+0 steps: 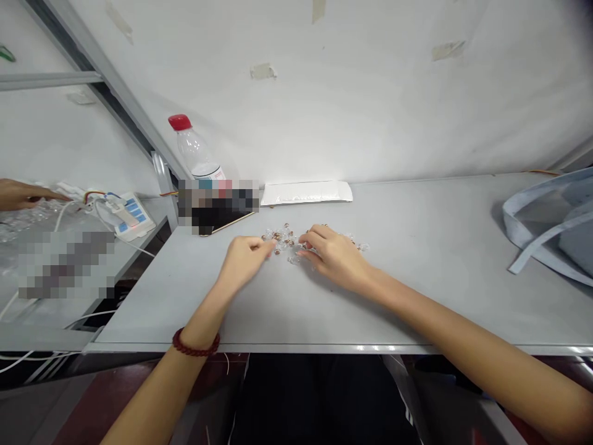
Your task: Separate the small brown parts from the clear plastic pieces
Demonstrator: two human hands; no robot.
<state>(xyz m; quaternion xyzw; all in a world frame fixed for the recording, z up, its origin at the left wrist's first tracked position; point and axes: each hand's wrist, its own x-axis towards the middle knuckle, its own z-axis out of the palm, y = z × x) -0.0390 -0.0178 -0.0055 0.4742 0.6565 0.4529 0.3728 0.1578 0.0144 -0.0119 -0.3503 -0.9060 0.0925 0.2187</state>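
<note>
A loose pile of small clear pieces with brown-copper parts (pixel 287 243) lies on the grey table (pixel 440 247); their exact kind is too small to make out. At the pile's left edge is my left hand (pixel 243 259), its thumb and finger pressed together; whatever they pinch is hidden. My right hand (pixel 338 256) reaches over the pile's right side, palm down. Its fingers are bent, with thumb and forefinger apart near several pieces. Some more pieces show just beyond its knuckles.
Behind the pile lies a flat white packet (pixel 308 193). Back left are a dark phone-like slab (pixel 222 213) and a red-capped bottle (pixel 197 148). A blue-grey bag (pixel 556 216) sits at right. Another person's hand (pixel 28 194) is far left, by a power strip (pixel 132 216).
</note>
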